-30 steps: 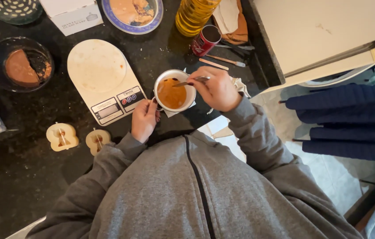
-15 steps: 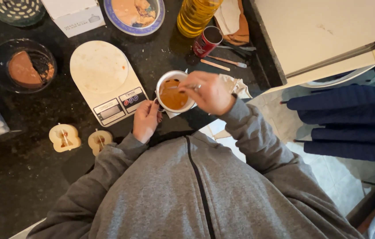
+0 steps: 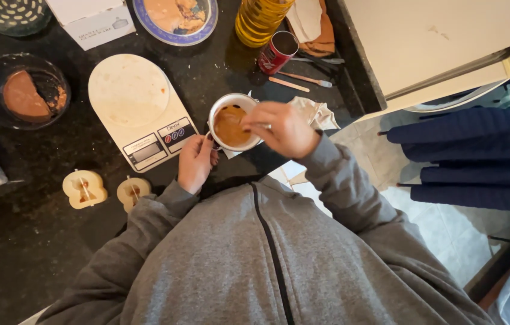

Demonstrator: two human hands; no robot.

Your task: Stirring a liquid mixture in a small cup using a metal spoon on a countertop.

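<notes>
Item 1: white mug (image 3: 233, 123) w/ orange-brown liquid, on dark stone table (image 3: 20, 253), near front edge, sitting on a crumpled paper napkin (image 3: 312, 112) that sticks out to its right. Left hand (image 3: 195, 162) at mug's lower-left side, fingers curled onto the handle area, gripping it. Right hand (image 3: 282, 128) over mug's right rim, fingers pinched shut on a thin utensil; its tip is down in the liquid, type cannot tell. Item 2: white kitchen scale (image 3: 138, 105) just left of mug, round platform, small display toward the person. Item 3: dark glass bowl (image 3: 23, 90) w/ brown contents, far left. Item 4: two pale apple-shaped candles (image 3: 85, 189), (image 3: 133, 192) near front edge, left of left hand. Item 5: blue-rimmed plate (image 3: 177, 21) w/ food remains, top centre. Item 6: yellow glass bottle (image 3: 261, 21) next to red drink can (image 3: 277, 52), behind mug. Item 7: white box (image 3: 92, 21), top left. Wearer in grey zip hoodie (image 3: 267, 259).
</notes>
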